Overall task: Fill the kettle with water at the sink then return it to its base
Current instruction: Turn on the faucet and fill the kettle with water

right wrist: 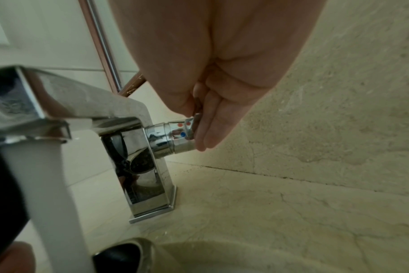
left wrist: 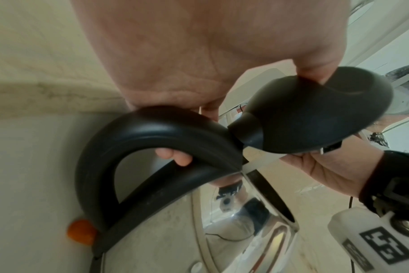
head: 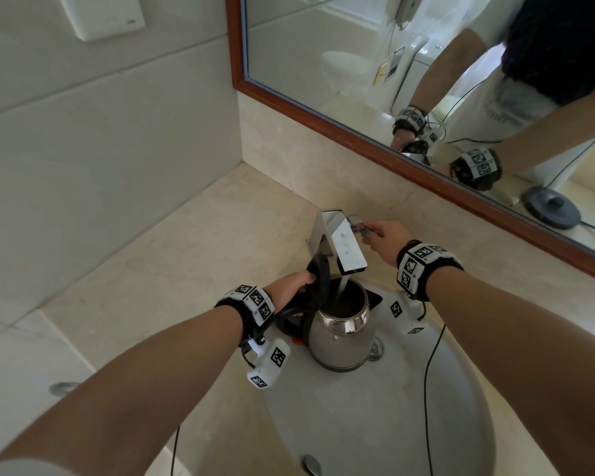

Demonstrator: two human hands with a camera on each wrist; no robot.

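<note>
Head view: rounded steel kettle (head: 342, 341) under squared chrome tap (head: 344, 243).

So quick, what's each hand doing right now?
Left hand: grips the kettle handle, holding the kettle under running water.
Right hand: fingers hold the tap lever.

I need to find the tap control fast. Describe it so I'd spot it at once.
Start at the square chrome faucet behind the sink, under the mirror. On its right side a round chrome knob sticks out sideways, where the right hand is. Unlike the boxy spout, it is cylindrical, with red and blue dots.
</note>
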